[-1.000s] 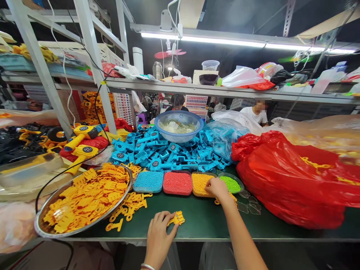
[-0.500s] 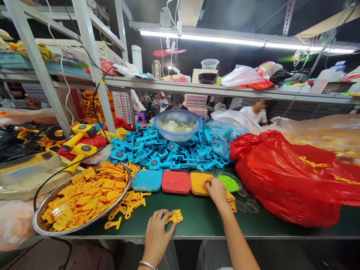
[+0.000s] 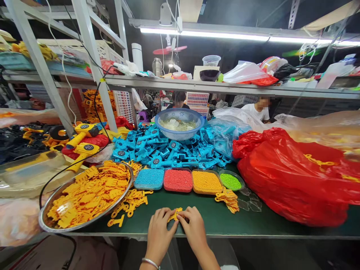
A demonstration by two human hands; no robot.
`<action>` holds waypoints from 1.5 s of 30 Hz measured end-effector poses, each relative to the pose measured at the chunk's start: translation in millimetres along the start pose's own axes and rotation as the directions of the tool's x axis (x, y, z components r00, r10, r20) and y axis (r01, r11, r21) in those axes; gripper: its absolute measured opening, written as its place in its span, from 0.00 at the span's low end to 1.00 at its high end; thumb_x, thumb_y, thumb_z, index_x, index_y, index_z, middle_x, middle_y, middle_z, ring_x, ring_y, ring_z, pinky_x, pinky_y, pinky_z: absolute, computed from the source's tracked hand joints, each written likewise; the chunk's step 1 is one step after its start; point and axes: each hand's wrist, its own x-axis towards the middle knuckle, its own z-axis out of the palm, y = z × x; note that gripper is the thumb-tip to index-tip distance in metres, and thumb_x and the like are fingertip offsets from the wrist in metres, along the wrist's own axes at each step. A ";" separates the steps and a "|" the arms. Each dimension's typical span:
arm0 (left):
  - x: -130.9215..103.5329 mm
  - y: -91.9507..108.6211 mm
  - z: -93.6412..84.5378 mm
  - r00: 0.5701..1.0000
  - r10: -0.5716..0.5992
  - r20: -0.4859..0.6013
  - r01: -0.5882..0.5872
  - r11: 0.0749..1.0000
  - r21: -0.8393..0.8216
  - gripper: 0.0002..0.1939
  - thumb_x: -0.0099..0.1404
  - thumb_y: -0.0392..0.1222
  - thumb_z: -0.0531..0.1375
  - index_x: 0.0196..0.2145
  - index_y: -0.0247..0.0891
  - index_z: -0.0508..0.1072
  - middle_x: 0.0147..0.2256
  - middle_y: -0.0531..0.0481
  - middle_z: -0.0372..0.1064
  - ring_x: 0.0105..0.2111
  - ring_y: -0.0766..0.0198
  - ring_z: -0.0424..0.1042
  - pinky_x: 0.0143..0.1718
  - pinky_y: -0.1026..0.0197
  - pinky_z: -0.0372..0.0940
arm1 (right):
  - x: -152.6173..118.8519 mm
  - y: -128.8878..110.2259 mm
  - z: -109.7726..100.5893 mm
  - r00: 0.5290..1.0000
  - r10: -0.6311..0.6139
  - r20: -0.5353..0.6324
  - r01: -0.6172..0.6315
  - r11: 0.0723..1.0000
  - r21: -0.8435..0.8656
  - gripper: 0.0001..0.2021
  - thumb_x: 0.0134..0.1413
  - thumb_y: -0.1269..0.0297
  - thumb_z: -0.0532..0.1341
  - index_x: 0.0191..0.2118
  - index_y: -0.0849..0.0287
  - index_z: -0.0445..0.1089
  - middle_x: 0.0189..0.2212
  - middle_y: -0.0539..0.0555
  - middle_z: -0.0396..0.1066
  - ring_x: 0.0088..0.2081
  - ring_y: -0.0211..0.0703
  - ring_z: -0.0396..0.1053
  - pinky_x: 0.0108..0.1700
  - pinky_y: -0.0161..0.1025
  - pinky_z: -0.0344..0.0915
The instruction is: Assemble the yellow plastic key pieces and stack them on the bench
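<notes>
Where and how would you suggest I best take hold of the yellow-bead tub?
I'd probably grip the yellow-bead tub by its front rim, coming from the near side: the red-bead tub and green-bead dish flank it closely, and blue plastic parts lie piled behind.

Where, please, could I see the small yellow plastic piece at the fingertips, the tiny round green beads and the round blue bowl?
Small yellow plastic piece (image 3: 176, 213): head view, its middle.
Tiny round green beads (image 3: 230, 182): head view, middle of the heap.
Round blue bowl (image 3: 180, 135): head view, front wall.
</notes>
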 end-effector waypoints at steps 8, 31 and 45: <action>-0.3 0.9 -0.2 1.000 0.014 -0.022 -0.014 1.000 -0.002 0.10 0.59 0.42 0.57 0.40 0.46 0.71 0.37 0.52 0.69 0.40 0.59 0.66 0.39 0.57 0.61 | 1.5 4.3 -1.9 1.000 -0.024 0.009 0.023 0.998 0.057 0.11 0.55 0.67 0.54 0.35 0.52 0.75 0.28 0.52 0.69 0.33 0.43 0.64 0.35 0.36 0.57; -0.9 0.1 1.3 0.999 0.019 -0.028 -0.018 1.000 0.008 0.12 0.58 0.41 0.58 0.41 0.46 0.71 0.37 0.53 0.68 0.40 0.60 0.65 0.38 0.57 0.61 | -0.7 0.1 1.2 1.000 -0.003 -0.015 0.003 0.999 -0.037 0.12 0.56 0.64 0.54 0.38 0.51 0.75 0.26 0.52 0.67 0.32 0.43 0.63 0.35 0.37 0.57; -1.3 -0.5 0.7 0.999 0.024 -0.027 -0.024 1.000 0.009 0.12 0.59 0.43 0.57 0.42 0.46 0.71 0.39 0.51 0.68 0.41 0.59 0.65 0.39 0.56 0.60 | 28.5 29.8 -31.3 0.944 0.078 -0.321 -0.007 0.976 0.218 0.18 0.56 0.54 0.47 0.25 0.59 0.64 0.22 0.49 0.64 0.25 0.38 0.61 0.28 0.32 0.58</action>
